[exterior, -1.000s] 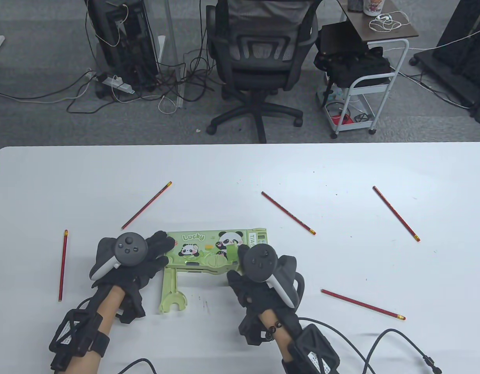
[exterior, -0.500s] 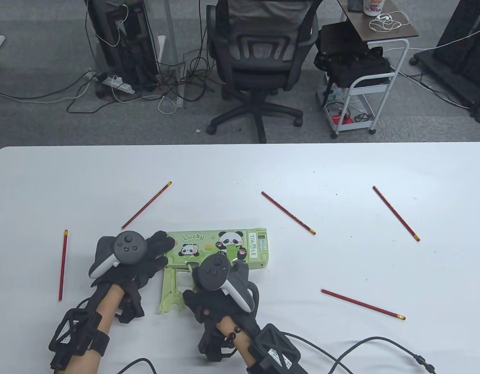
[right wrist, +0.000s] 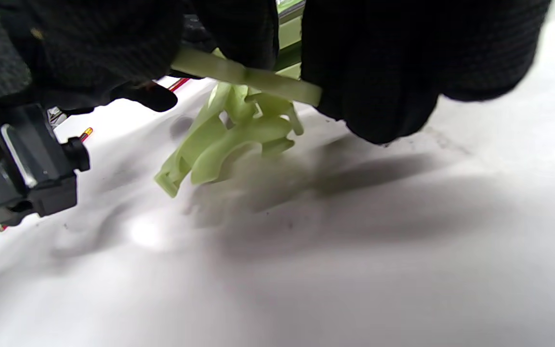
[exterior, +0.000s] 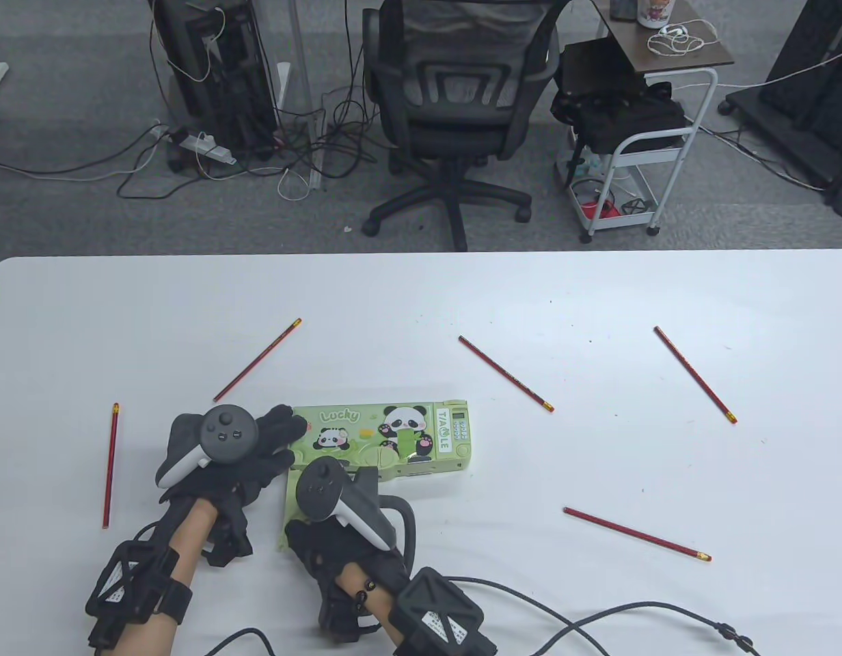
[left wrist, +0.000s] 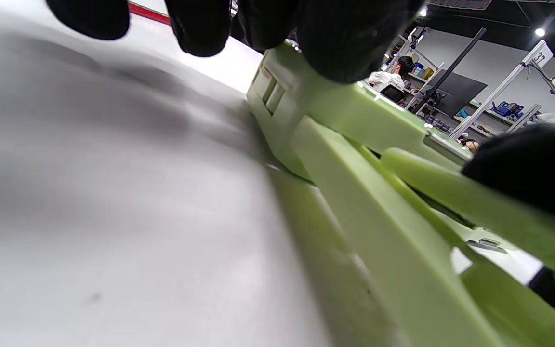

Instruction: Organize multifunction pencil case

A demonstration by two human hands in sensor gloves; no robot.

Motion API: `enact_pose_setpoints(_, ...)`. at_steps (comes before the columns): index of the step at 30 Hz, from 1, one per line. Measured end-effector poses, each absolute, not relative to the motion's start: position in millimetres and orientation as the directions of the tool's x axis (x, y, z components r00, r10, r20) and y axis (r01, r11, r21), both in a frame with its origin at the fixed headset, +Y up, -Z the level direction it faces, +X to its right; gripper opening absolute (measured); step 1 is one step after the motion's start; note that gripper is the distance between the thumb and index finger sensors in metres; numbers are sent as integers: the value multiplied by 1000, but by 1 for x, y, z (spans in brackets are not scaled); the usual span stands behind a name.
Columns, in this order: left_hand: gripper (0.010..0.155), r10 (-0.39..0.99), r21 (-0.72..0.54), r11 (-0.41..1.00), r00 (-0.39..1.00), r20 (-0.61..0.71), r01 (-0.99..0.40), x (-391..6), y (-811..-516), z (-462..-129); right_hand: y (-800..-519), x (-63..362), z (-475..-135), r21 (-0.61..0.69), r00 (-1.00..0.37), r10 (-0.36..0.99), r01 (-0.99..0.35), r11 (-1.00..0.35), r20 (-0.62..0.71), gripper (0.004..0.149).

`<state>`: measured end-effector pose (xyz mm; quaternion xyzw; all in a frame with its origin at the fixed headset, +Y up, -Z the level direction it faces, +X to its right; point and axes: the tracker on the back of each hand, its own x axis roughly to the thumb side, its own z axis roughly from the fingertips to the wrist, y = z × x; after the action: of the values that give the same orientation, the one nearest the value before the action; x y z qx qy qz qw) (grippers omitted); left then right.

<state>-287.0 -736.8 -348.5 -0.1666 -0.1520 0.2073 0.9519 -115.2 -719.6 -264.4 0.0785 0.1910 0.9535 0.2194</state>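
The green panda pencil case (exterior: 394, 434) lies flat near the table's front left. A green fork-ended arm (exterior: 289, 509) sticks out of its near side toward me. My left hand (exterior: 291, 441) holds the case's left end, fingertips (left wrist: 340, 43) pressing on its top edge. My right hand (exterior: 325, 478) is over the arm; in the right wrist view its fingers (right wrist: 369, 72) pinch a thin green bar (right wrist: 253, 77) above the arm's forked end (right wrist: 224, 140). Several red pencils lie loose, the nearest ones at the left (exterior: 257, 360) and far left (exterior: 111, 465).
More red pencils lie at the centre (exterior: 506, 374), the right (exterior: 694, 374) and the front right (exterior: 636, 534). A black cable (exterior: 599, 615) trails from my right wrist across the white table (exterior: 421, 301). An office chair (exterior: 455, 102) stands beyond the far edge.
My right hand has moved left from the case's right end to the fork-ended arm at its near left side and taken hold of it. My left hand and the case have stayed put.
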Motion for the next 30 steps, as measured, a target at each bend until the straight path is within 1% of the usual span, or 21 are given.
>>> enact_pose_setpoints(6,55,444,-381,859,868,221,-342,-287,-737,-349,-719,-125,-261,347,-915,384,-323,-881,123,69)
enact_pose_setpoints(18,55,442,-384,859,869,221,-339,-286,-737,-348,-719,-138,-254,221,-943,213,-157,-963,256,68)
enact_pose_setpoints(25,56,438,-390,859,871,220,-333,-286,-737,-348,-722,-144,-250,154,-940,167,-126,-980,297,68)
enact_pose_setpoints(30,56,436,-392,858,872,220,-330,-286,-737,-348,-724,-149,-245,104,-941,104,-74,-992,323,68)
